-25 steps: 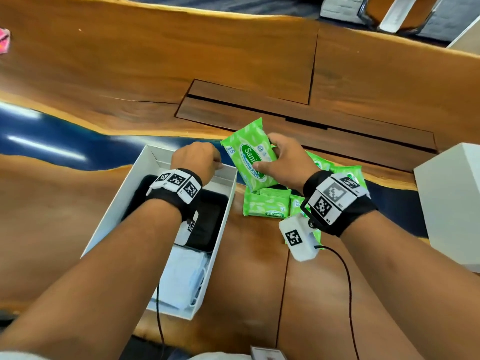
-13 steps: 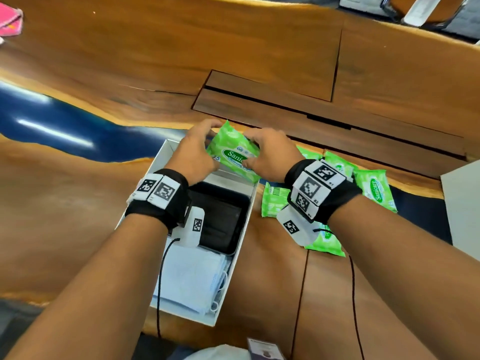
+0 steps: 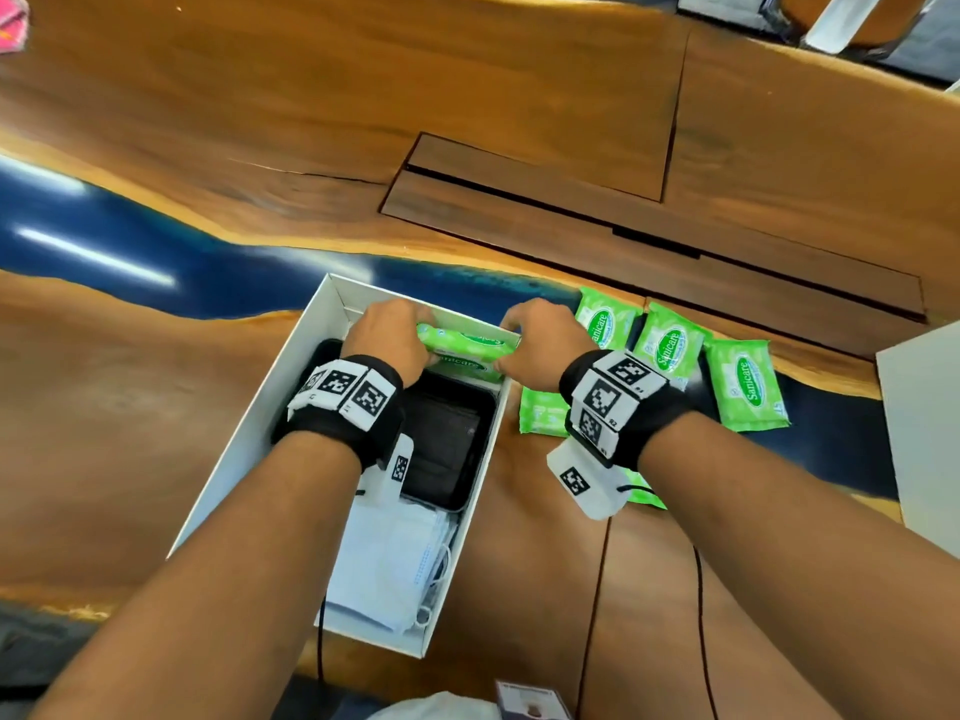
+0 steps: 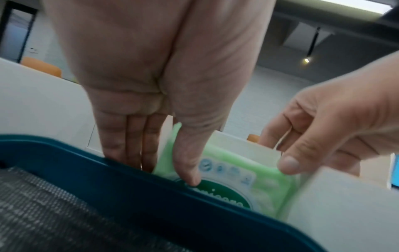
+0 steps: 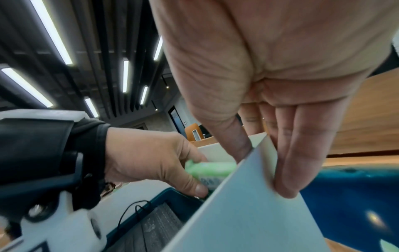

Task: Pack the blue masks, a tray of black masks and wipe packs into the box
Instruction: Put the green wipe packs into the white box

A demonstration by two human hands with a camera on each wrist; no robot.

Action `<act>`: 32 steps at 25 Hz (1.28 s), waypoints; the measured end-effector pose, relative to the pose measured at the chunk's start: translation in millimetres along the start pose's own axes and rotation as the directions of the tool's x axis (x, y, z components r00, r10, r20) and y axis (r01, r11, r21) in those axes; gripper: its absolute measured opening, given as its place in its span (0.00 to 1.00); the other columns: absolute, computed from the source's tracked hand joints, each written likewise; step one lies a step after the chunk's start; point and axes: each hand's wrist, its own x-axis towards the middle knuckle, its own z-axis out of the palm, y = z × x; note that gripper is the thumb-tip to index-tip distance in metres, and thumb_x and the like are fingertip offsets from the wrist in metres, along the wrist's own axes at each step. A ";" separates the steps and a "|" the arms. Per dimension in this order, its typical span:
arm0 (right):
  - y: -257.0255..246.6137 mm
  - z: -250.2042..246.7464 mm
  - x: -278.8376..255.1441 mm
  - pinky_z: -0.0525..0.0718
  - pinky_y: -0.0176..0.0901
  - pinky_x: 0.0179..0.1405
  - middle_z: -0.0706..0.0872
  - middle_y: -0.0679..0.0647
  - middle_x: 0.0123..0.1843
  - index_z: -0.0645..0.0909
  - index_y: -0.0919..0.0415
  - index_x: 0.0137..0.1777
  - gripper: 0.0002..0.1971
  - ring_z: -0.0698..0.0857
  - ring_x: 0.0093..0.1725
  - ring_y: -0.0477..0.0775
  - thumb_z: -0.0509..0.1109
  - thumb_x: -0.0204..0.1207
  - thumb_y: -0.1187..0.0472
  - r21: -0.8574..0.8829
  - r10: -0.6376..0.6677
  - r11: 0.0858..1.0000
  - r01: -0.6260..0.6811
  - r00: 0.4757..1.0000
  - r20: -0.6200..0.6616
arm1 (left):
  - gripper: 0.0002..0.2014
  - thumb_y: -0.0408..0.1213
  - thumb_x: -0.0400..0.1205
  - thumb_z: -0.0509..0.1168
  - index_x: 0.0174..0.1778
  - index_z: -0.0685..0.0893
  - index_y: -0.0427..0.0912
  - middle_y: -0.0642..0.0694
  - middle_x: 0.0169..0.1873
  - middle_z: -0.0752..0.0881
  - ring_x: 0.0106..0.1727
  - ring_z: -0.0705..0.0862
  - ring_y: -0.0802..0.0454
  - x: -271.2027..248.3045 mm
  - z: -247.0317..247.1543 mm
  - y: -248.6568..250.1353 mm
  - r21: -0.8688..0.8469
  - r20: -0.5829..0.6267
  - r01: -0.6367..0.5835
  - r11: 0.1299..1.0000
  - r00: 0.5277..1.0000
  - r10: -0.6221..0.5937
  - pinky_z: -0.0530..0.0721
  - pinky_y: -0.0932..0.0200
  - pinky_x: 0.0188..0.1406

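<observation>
Wood worktop (image 3: pixel 519 96) with a blue resin strip running across it; dark slatted ceiling with strip lights shows in the right wrist view. White box (image 3: pixel 244 439) sits on the worktop – used as the landmark below.

Inside the box, near end: stack of blue masks (image 3: pixel 395 558), pale, ear loops showing at the edge. Middle of the box: dark tray (image 3: pixel 467 459) holding black masks (image 3: pixel 441 439), mesh texture visible in the left wrist view. Far end of the box: one green wipe pack (image 3: pixel 467 350) standing on edge, wedged between the tray rim and the box's far wall.

Left hand (image 3: pixel 387 337) – grip on the pack's left end, thumb on the printed face, fingers down behind it between pack and box wall. Right hand (image 3: pixel 540 340) – at the far right corner of the box. Thumb presses the pack's right end from inside; in the right wrist view the fingers (image 5: pixel 300 153) lie straight down the outside of the box's right wall, so the wall sits between thumb and fingers. That grip reads as a pinch on pack and wall together.

Just right of the box on the worktop: loose wipe packs (image 3: pixel 670 345), lying flat, some partly hidden under the right wrist. Further right of the box, a white block (image 3: pixel 924 423) at the frame edge.
</observation>
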 end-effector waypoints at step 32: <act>12.8 9.3 5.7 0.88 0.58 0.51 0.88 0.66 0.45 0.85 0.69 0.40 0.12 0.87 0.46 0.65 0.63 0.80 0.67 0.245 -0.009 0.970 0.006 1.000 0.009 | 0.28 0.27 0.76 0.60 0.69 0.80 0.55 0.48 0.61 0.84 0.66 0.79 0.42 -16.0 4.6 61.2 0.314 0.517 -0.352 0.882 0.842 0.152 0.68 0.30 0.72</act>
